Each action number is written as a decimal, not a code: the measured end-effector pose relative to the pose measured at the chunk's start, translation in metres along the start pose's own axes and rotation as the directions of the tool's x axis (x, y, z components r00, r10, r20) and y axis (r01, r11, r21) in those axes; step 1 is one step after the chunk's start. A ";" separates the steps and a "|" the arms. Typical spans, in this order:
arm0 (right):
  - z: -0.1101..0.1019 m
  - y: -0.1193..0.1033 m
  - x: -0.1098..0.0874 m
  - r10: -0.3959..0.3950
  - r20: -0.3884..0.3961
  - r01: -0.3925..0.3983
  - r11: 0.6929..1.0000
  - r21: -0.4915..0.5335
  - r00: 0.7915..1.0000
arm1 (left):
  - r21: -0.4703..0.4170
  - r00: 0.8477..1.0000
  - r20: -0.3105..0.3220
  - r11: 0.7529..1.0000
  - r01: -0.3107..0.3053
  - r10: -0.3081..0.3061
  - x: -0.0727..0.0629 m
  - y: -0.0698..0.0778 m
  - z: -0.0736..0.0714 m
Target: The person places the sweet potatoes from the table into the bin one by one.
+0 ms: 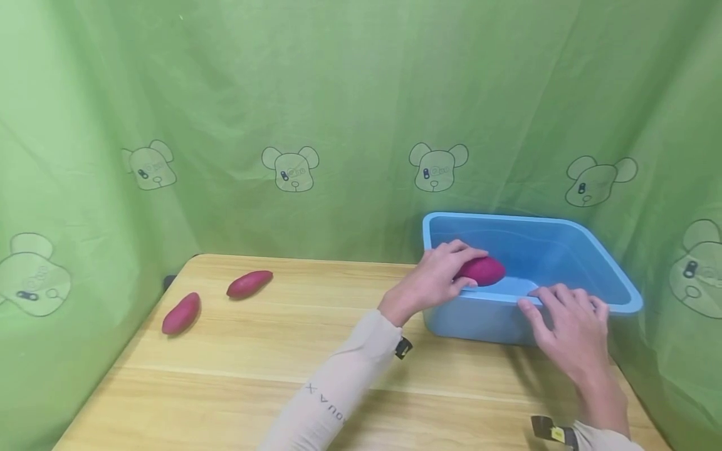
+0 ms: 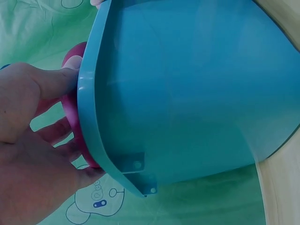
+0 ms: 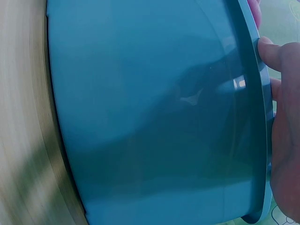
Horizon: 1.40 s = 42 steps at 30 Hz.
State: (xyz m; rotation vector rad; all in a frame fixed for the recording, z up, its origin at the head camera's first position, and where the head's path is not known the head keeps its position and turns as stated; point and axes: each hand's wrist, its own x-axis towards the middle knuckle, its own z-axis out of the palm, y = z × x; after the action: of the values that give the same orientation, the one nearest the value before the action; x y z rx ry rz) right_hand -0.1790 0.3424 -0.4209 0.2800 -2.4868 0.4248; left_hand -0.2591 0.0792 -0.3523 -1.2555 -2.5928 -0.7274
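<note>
My left hand [image 1: 431, 279] grips a reddish-purple sweet potato [image 1: 486, 271] at the left part of the front rim of a blue plastic bin [image 1: 479, 321]. In the left wrist view, the thumb and fingers wrap around the sweet potato [image 2: 71, 110], and the bin's rim covers part of it. My right hand [image 1: 575, 329] holds the bin's front rim farther right, fingers hooked over the edge. The right wrist view has its thumb [image 3: 269, 52] against the rim, with the other fingers mostly hidden behind.
Two more sweet potatoes lie toward the left of the wooden table [image 1: 271, 351]: one [image 1: 250, 284] near the back edge, another [image 1: 181, 313] by the left edge. A green curtain [image 1: 361, 81] with bear-head drawings hangs around the back and sides.
</note>
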 end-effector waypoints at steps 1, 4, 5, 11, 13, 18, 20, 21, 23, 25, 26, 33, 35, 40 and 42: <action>0.000 0.000 0.000 0.000 -0.001 0.000 1.000 0.001 1.000 | -0.006 1.000 0.002 1.000 0.002 -0.002 0.000 0.000 0.001; -0.002 -0.001 0.001 -0.001 -0.004 0.001 1.000 -0.001 1.000 | -0.020 1.000 0.006 1.000 0.001 -0.001 0.002 0.001 0.002; -0.002 -0.001 0.001 -0.002 -0.005 0.002 1.000 -0.001 1.000 | -0.026 1.000 0.006 1.000 0.000 0.000 0.002 0.001 0.003; -0.003 -0.002 0.001 -0.003 0.004 0.003 1.000 -0.010 1.000 | -0.046 1.000 0.015 0.999 0.003 -0.002 0.005 0.002 0.006; -0.002 -0.002 0.000 -0.005 0.003 0.005 1.000 -0.010 1.000 | -0.040 1.000 0.021 0.999 -0.004 0.005 0.006 0.002 0.007; 0.000 -0.002 0.000 -0.011 -0.007 0.011 1.000 -0.009 1.000 | 0.005 0.999 0.013 0.999 -0.034 0.034 0.005 0.001 0.009; 0.000 -0.002 0.000 -0.010 -0.005 0.010 1.000 -0.009 1.000 | 0.020 0.999 0.004 0.999 -0.039 0.039 0.004 0.001 0.008; -0.001 -0.002 0.000 -0.009 -0.005 0.009 1.000 -0.009 1.000 | 0.023 0.999 0.000 0.999 -0.040 0.040 0.004 0.001 0.008; -0.001 -0.003 0.000 -0.008 -0.005 0.008 1.000 -0.009 1.000 | 0.026 0.999 -0.005 0.999 -0.039 0.039 0.003 0.000 0.008; -0.001 -0.003 -0.001 -0.007 -0.008 0.006 1.000 -0.006 1.000 | 0.023 0.999 -0.006 0.999 -0.035 0.035 0.001 0.000 0.009; -0.001 -0.003 -0.001 -0.006 -0.009 0.006 1.000 -0.005 1.000 | 0.021 0.999 -0.008 0.999 -0.032 0.033 0.000 0.000 0.009; -0.001 -0.003 -0.002 -0.003 -0.010 0.003 1.000 0.004 1.000 | 0.037 0.998 -0.046 0.999 -0.035 0.036 -0.008 -0.002 0.010; 0.000 -0.003 -0.002 -0.002 -0.010 0.002 1.000 0.003 1.000 | 0.049 0.997 -0.065 0.998 -0.044 0.047 -0.010 -0.002 0.009; -0.001 -0.003 -0.002 -0.002 -0.011 0.002 1.000 0.003 1.000 | 0.067 0.993 -0.103 0.996 -0.052 0.059 -0.014 -0.003 0.006; 0.000 -0.003 -0.002 -0.003 -0.012 0.003 1.000 0.003 1.000 | 0.066 0.991 -0.117 0.996 -0.053 0.061 -0.016 -0.003 0.005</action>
State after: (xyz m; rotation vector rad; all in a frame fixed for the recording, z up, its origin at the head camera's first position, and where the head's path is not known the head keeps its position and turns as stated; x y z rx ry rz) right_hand -0.1759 0.3398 -0.4211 0.2812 -2.4744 0.4274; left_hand -0.2508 0.0686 -0.3635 -1.2233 -2.4547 -0.6829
